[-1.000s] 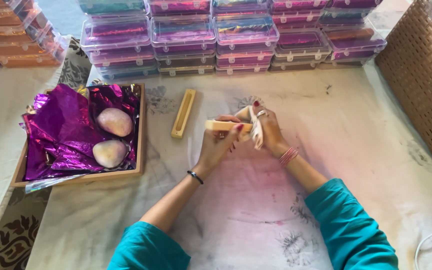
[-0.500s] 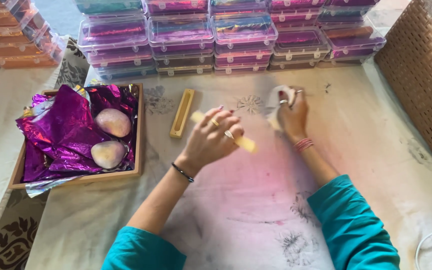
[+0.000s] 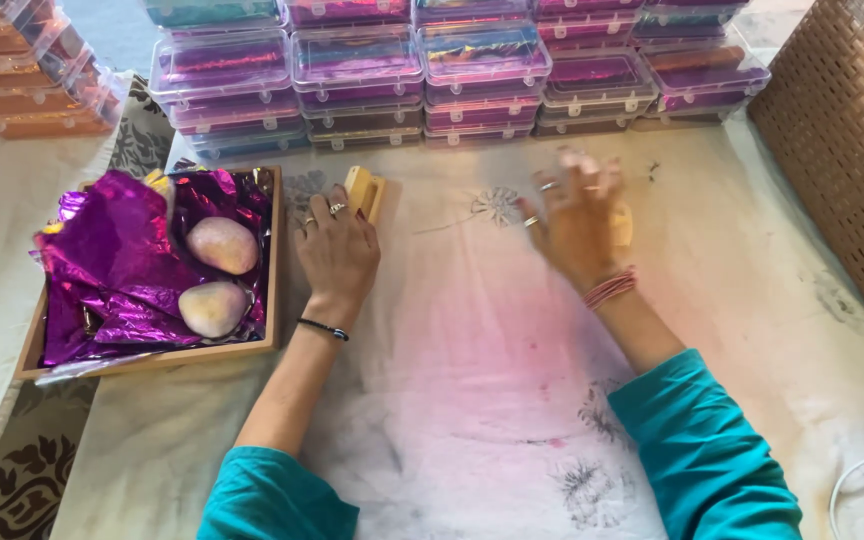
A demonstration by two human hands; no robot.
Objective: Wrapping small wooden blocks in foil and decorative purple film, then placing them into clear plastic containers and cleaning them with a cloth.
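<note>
My left hand [image 3: 337, 250] rests at the left of the stained white cloth [image 3: 472, 400], its fingers curled over the near end of a yellow wooden block [image 3: 365, 188]. My right hand [image 3: 574, 218] is blurred with motion at the cloth's far middle. Its fingers are spread and its palm faces down. A pale yellowish lump [image 3: 621, 226] peeks out from under its right edge. Both arms wear teal sleeves.
A wooden tray [image 3: 274, 262] at the left holds crumpled purple foil [image 3: 117, 260] and two pale egg-shaped balls [image 3: 222, 245]. Stacks of clear plastic boxes [image 3: 357, 70] line the far edge. A brown wicker basket [image 3: 847, 150] stands at the right.
My left hand has moved left with the yellow stick to the wooden block. My right hand, which carried a pale lump up and right, now lies flat with spread fingers on the cloth.
</note>
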